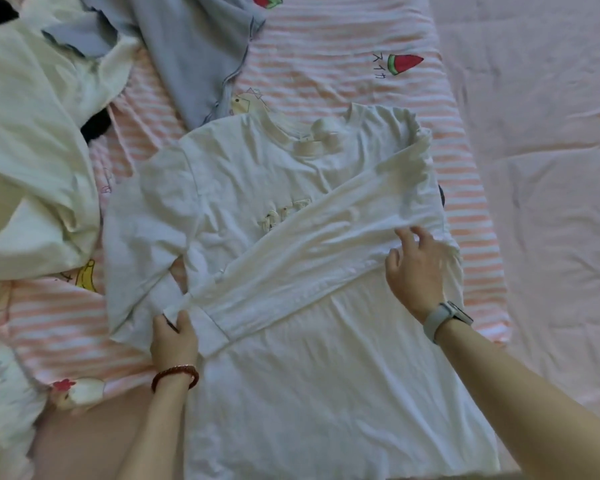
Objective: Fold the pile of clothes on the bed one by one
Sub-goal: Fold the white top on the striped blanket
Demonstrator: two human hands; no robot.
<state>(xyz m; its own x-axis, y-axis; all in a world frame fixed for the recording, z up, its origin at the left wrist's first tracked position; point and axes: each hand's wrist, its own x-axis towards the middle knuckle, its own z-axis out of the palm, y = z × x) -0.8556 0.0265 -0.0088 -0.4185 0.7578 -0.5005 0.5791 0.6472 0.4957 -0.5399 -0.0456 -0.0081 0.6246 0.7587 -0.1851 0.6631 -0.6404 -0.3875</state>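
The white long-sleeved shirt (284, 306) lies spread face up on the bed, neck away from me, hem toward me, with its right-hand sleeve (312, 251) drawn slantwise across the chest. My left hand (174, 337) pinches that sleeve near its cuff, thumb and fingers (184, 322) curled on the cloth; my right hand (416, 268) rests spread on the sleeve close to the shoulder side, fingers relaxed and gripping nothing. I judge the fabric light, soft and limp: it will sag and crease wherever I let go, and it won't hold a fold unless I flatten it with a palm. It should not slip much on the striped sheet (361, 84), though it may drag and wrinkle. Best holds, I think, are seams, cuff, shoulder and hem corners, where the cloth is doubled and firmer. The other sleeve (142, 237) still hangs out to the left, crumpled. For room: the pile of pale clothes (32, 161) crowds the left, touching or nearly touching that loose sleeve, and a blue-grey garment (194, 57) lies just beyond the collar. To the right the pink blanket (541, 168) is open, so the folded shirt could go there.
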